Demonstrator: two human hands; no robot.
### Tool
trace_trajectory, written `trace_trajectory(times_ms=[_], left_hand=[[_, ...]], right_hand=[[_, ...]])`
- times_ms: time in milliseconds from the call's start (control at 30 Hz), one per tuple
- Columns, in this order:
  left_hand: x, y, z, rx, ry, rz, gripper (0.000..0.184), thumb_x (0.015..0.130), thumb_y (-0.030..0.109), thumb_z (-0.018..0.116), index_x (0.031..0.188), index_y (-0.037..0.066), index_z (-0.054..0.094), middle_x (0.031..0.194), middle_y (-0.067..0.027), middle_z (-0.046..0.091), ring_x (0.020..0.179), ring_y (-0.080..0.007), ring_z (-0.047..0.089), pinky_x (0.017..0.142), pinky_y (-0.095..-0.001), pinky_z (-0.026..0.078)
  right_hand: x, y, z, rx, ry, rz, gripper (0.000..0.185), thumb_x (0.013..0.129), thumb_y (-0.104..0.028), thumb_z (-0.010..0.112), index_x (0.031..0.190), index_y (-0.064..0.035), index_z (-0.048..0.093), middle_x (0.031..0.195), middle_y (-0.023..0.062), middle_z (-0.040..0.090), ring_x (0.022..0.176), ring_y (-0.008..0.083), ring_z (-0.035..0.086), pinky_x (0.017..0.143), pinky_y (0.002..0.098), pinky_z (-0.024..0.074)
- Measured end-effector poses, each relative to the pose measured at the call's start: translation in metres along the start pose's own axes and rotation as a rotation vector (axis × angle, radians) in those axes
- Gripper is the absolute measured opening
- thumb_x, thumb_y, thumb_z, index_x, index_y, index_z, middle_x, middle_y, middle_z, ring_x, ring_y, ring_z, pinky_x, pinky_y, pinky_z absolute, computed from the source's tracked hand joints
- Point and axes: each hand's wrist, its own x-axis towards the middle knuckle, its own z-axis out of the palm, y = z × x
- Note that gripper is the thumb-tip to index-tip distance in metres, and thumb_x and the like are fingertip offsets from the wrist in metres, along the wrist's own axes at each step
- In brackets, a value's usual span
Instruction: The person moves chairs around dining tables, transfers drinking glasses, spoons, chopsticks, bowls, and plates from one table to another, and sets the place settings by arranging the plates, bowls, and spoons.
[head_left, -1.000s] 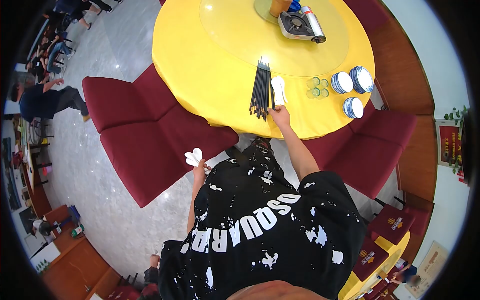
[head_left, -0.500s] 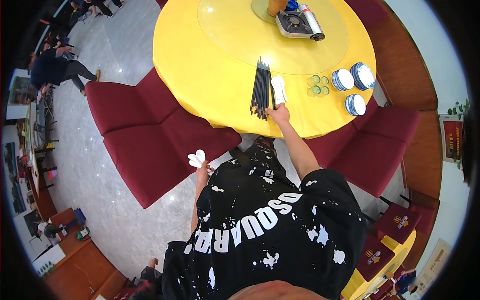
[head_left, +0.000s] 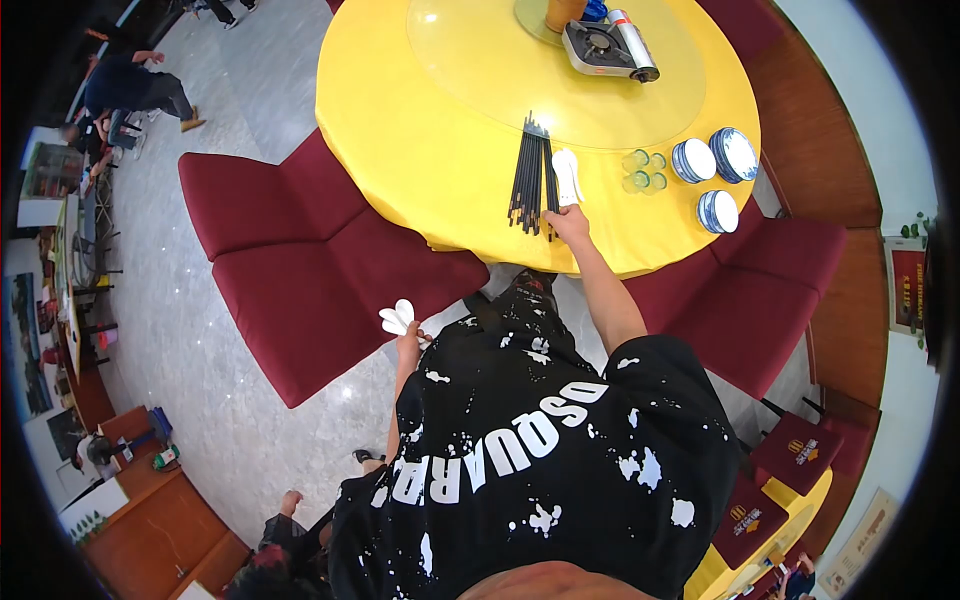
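Fingers [head_left: 555, 218] of the right hand [head_left: 572, 226] touch the near end of the black chopsticks [head_left: 529, 178]; whether they pinch, I cannot tell. Left hand [head_left: 410, 342], low by the maroon chair [head_left: 290, 305]: fingers wrapped around white spoons [head_left: 397, 317]. Chopsticks lie bunched on yellow tablecloth [head_left: 375, 120], beside a white spoon stack [head_left: 566, 175]. Farther: glasses [head_left: 637, 181], portable stove [head_left: 604, 50].

On the yellow-covered worktop [head_left: 365, 120], a portable gas stove [head_left: 598, 50] with a white canister [head_left: 632, 42] along one side sits on a round glass turntable [head_left: 470, 70]. Maroon chairs [head_left: 330, 270] stand either side, on a grey floor [head_left: 240, 440]. A person [head_left: 125, 88] in dark clothes is at upper left; a red sign [head_left: 910, 285] is at right, near green leaves [head_left: 912, 230].
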Motion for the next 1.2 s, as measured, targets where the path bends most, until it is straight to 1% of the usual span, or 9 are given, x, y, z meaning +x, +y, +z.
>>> trace_trajectory(times_ms=[167, 367, 500, 600, 700, 867, 1000, 1100, 1200], left_hand=[[-0.007, 0.004, 0.001, 0.066, 0.027, -0.002, 0.016, 0.095, 0.023, 0.061, 0.093, 0.007, 0.062, 0.070, 0.0012, 0.056, 0.060, -0.0107, 0.051, 0.059, -0.0268, 0.042], [-0.007, 0.000, -0.007, 0.139, 0.045, 0.016, 0.021, 0.092, 0.028, 0.063, 0.093, 0.007, 0.066, 0.071, 0.0025, 0.058, 0.062, -0.0085, 0.049, 0.058, -0.0247, 0.036], [-0.014, 0.003, -0.007, 0.164, 0.072, 0.010, 0.021, 0.091, 0.029, 0.065, 0.093, 0.008, 0.067, 0.070, 0.0029, 0.058, 0.061, -0.0085, 0.048, 0.058, -0.0260, 0.036], [-0.010, -0.002, -0.010, 0.116, 0.061, -0.006, 0.020, 0.091, 0.028, 0.065, 0.092, 0.008, 0.067, 0.070, 0.0028, 0.057, 0.061, -0.0089, 0.048, 0.058, -0.0264, 0.036], [-0.003, -0.003, -0.012, 0.052, 0.060, -0.013, 0.019, 0.093, 0.018, 0.063, 0.093, 0.000, 0.057, 0.068, -0.0059, 0.053, 0.054, -0.0200, 0.056, 0.051, -0.0363, 0.051], [0.001, -0.007, -0.013, 0.027, 0.040, 0.003, 0.018, 0.093, 0.017, 0.062, 0.094, 0.000, 0.056, 0.068, -0.0052, 0.052, 0.054, -0.0189, 0.053, 0.051, -0.0360, 0.051], [0.000, -0.004, -0.011, 0.021, 0.027, -0.025, 0.017, 0.093, 0.016, 0.062, 0.095, 0.001, 0.055, 0.067, -0.0048, 0.051, 0.053, -0.0184, 0.052, 0.051, -0.0357, 0.051], [-0.014, 0.002, -0.004, 0.050, 0.045, -0.027, 0.017, 0.091, 0.025, 0.064, 0.086, 0.009, 0.062, 0.068, 0.0015, 0.055, 0.061, -0.0102, 0.050, 0.058, -0.0270, 0.038], [-0.009, 0.004, -0.004, 0.036, 0.071, -0.078, 0.017, 0.093, 0.016, 0.063, 0.095, 0.001, 0.055, 0.067, -0.0047, 0.051, 0.053, -0.0191, 0.053, 0.050, -0.0355, 0.050]], right_hand=[[-0.005, -0.005, 0.001, -0.091, 0.070, -0.071, 0.076, 0.061, -0.051, 0.086, 0.103, 0.0054, 0.058, 0.093, 0.0190, 0.069, 0.086, 0.0300, 0.069, 0.078, 0.0383, 0.0538], [-0.014, -0.019, -0.011, -0.040, -0.033, -0.005, 0.079, 0.063, -0.046, 0.084, 0.113, 0.0086, 0.055, 0.100, 0.0222, 0.069, 0.095, 0.0336, 0.068, 0.082, 0.0392, 0.0541], [-0.003, -0.017, -0.002, -0.080, -0.015, 0.021, 0.082, 0.063, -0.043, 0.081, 0.117, 0.0114, 0.051, 0.104, 0.0242, 0.068, 0.097, 0.0334, 0.068, 0.085, 0.0379, 0.0541], [0.000, -0.016, -0.003, -0.061, -0.048, 0.053, 0.084, 0.063, -0.044, 0.082, 0.117, 0.0116, 0.050, 0.101, 0.0236, 0.068, 0.093, 0.0315, 0.068, 0.082, 0.0369, 0.0543], [0.004, -0.012, 0.000, -0.091, -0.009, 0.019, 0.082, 0.063, -0.047, 0.084, 0.113, 0.0095, 0.052, 0.093, 0.0203, 0.069, 0.084, 0.0280, 0.069, 0.075, 0.0360, 0.0550], [0.005, -0.005, 0.001, -0.159, 0.034, -0.061, 0.081, 0.063, -0.045, 0.086, 0.113, 0.0085, 0.052, 0.091, 0.0175, 0.069, 0.080, 0.0275, 0.068, 0.074, 0.0363, 0.0546], [0.024, 0.006, 0.008, -0.137, -0.019, 0.000, 0.078, 0.064, -0.044, 0.086, 0.111, 0.0078, 0.052, 0.091, 0.0168, 0.069, 0.080, 0.0273, 0.068, 0.073, 0.0365, 0.0545], [0.020, 0.001, 0.004, -0.098, -0.054, 0.048, 0.078, 0.062, -0.044, 0.087, 0.111, 0.0073, 0.053, 0.090, 0.0170, 0.069, 0.080, 0.0269, 0.069, 0.073, 0.0361, 0.0546], [0.002, -0.016, -0.005, -0.095, -0.037, 0.047, 0.081, 0.061, -0.044, 0.087, 0.113, 0.0072, 0.052, 0.091, 0.0174, 0.069, 0.082, 0.0265, 0.069, 0.074, 0.0356, 0.0548]])
